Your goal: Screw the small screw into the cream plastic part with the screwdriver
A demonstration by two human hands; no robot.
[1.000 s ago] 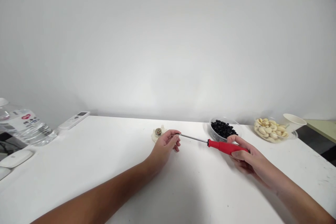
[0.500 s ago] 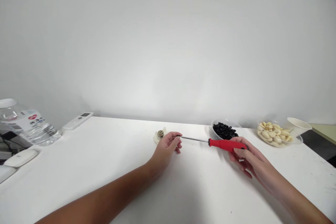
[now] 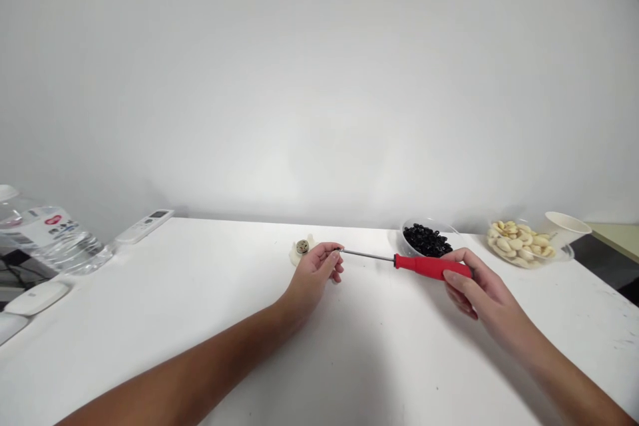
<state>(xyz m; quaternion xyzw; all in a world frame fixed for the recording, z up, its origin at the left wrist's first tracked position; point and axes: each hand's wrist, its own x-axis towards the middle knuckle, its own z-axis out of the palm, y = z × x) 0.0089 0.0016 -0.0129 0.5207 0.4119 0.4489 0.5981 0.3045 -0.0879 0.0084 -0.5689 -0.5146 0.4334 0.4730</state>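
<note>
My right hand is closed around the red handle of a screwdriver, thumb on the near side and index finger over the back end. The metal shaft runs level to the left and ends at my left hand. There, thumb and index finger pinch at the tip, where a tiny dark piece shows, too small to name. Just behind my left hand lies an off-white, irregular piece with a round, patterned metal-coloured disc on it. My left fingers partly hide it.
Behind my right hand stands a clear bowl of small black pieces. Farther right are a bowl of pale, nut-like pieces and a paper cup. On the left: a water bottle, a remote control and a white rounded device.
My right hand has shifted its fingers on the screwdriver handle, the lower ones now curled in closer. My left hand keeps its pinch at the tip. The whole view has moved slightly.
</note>
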